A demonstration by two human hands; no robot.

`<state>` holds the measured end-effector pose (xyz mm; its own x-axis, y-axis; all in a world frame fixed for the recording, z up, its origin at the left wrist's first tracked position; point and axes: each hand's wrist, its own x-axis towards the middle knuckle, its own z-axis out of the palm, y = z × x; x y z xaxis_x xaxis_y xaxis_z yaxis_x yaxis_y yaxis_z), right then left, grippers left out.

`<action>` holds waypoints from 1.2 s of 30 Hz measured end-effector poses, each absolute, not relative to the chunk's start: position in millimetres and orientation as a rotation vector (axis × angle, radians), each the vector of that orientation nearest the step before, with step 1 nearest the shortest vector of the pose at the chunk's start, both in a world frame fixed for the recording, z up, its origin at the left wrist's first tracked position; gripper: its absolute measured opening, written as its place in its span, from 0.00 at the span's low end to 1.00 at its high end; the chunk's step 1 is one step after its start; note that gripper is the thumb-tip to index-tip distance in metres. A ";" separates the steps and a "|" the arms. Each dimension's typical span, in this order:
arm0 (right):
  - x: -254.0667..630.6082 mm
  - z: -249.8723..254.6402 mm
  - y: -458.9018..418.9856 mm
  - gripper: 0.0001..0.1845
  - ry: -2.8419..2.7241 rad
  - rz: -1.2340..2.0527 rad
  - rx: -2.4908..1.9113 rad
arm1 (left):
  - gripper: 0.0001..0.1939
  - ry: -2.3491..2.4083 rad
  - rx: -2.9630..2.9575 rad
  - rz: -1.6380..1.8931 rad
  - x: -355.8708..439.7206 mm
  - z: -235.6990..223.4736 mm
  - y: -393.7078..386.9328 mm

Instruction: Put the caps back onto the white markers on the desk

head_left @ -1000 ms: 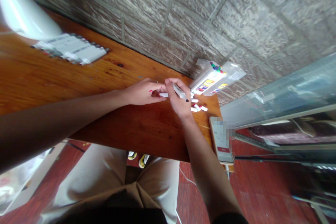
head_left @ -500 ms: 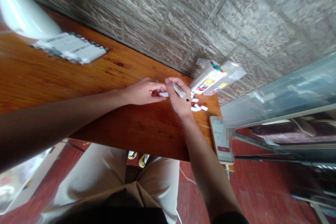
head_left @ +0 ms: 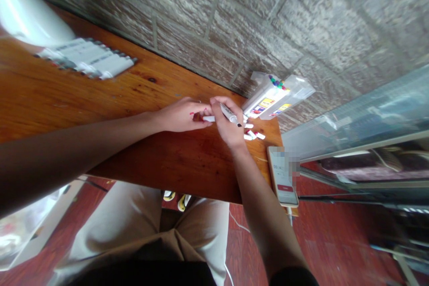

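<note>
Over the wooden table, my left hand [head_left: 179, 115] and my right hand [head_left: 229, 130] meet, fingers close together. The right one is closed round a white marker [head_left: 230, 116], which lies slanted across it with its black end towards the wrist. Between the thumb and fingers of the left hand is a slim white stick-like piece [head_left: 209, 119]; its far end is hidden by the right hand. Red marks show on the left hand's skin. Several short white pieces [head_left: 251, 135], some with red ends, lie on the table just beyond the right hand.
A clear plastic case [head_left: 268, 100] with coloured tips inside stands by the brick wall [head_left: 187, 31]. A row of grey-white markers [head_left: 90, 58] lies at the left beside a white rounded object [head_left: 33, 13]. A phone [head_left: 283, 178] rests at the table's right edge.
Both hands keep nearly the same hold and place. The whole view has shifted very slightly, with the table a little higher in the picture.
</note>
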<state>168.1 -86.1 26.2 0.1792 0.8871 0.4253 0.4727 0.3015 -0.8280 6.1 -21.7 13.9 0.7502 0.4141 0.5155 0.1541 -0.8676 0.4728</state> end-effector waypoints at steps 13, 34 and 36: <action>167.7 25.3 -86.6 0.17 -1.453 0.490 -1.360 | 0.09 0.405 2.497 0.847 6.3 15.6 -24.3; 169.1 25.5 -86.2 0.14 -1.504 0.451 -1.366 | 0.11 0.416 2.503 0.849 6.0 15.5 -25.5; 169.3 25.4 -86.0 0.14 -1.506 0.445 -1.364 | 0.11 0.423 2.502 0.847 6.2 15.4 -25.5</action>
